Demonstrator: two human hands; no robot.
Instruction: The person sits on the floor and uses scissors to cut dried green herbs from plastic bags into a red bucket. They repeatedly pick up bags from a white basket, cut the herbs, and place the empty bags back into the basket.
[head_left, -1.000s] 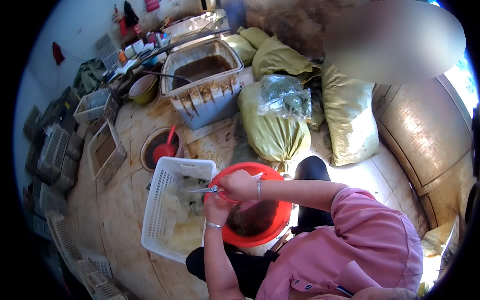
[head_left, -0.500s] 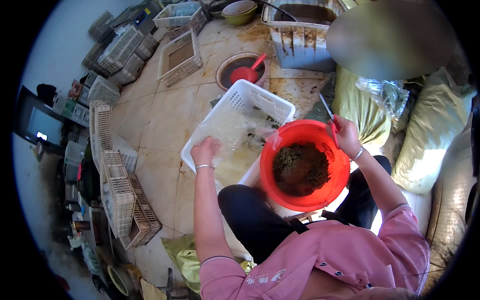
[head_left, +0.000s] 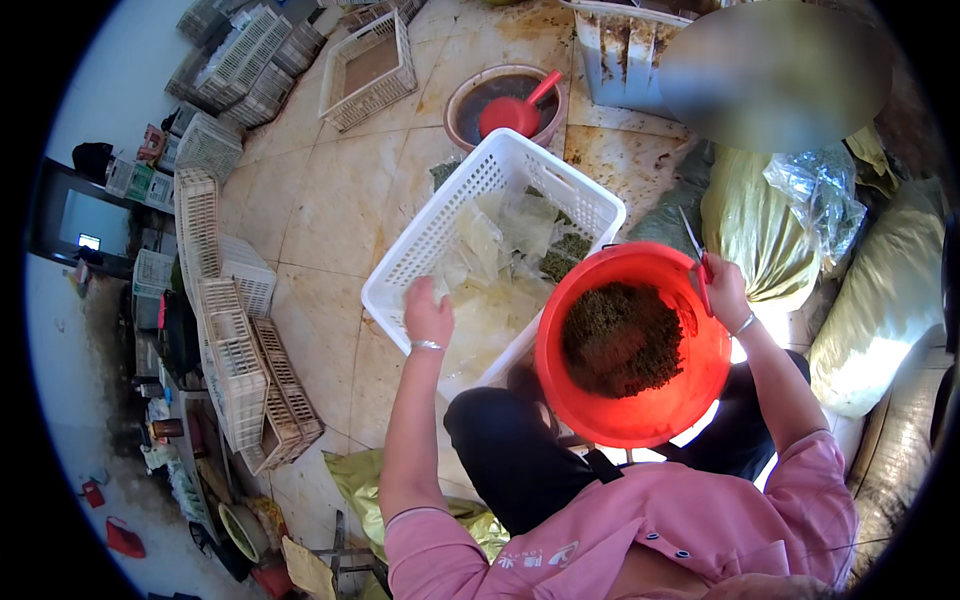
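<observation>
The red bucket [head_left: 632, 345] rests on the person's lap, partly filled with dark green-brown plant matter [head_left: 620, 340]. At the bucket's far right rim, the right hand [head_left: 725, 290] has its fingers wrapped closed around a pair of red-handled scissors [head_left: 695, 250], whose blades point away from the bucket. Touching the bucket's left rim, the white plastic basket [head_left: 480, 190] stands on the tiled floor [head_left: 320, 210] and holds clear plastic bags [head_left: 500, 260] and some dark leaf matter. The left hand [head_left: 428, 318] lies at the near-left corner of the basket, left of the bucket, palm down among the bags; whether its fingers pinch a bag cannot be told. Beyond the basket, farther from the bucket, a round basin [head_left: 505, 100] of dark liquid holds a red scoop [head_left: 512, 112]. Right of the bucket, full yellow-green sacks [head_left: 755, 235] are stacked, with a clear bag of green material [head_left: 815, 190] on top. Well left of the bucket, stacks of empty white crates [head_left: 235, 330] stand along the floor. Another white crate [head_left: 368, 68] lies beyond the basket, to the left of the basin.
</observation>
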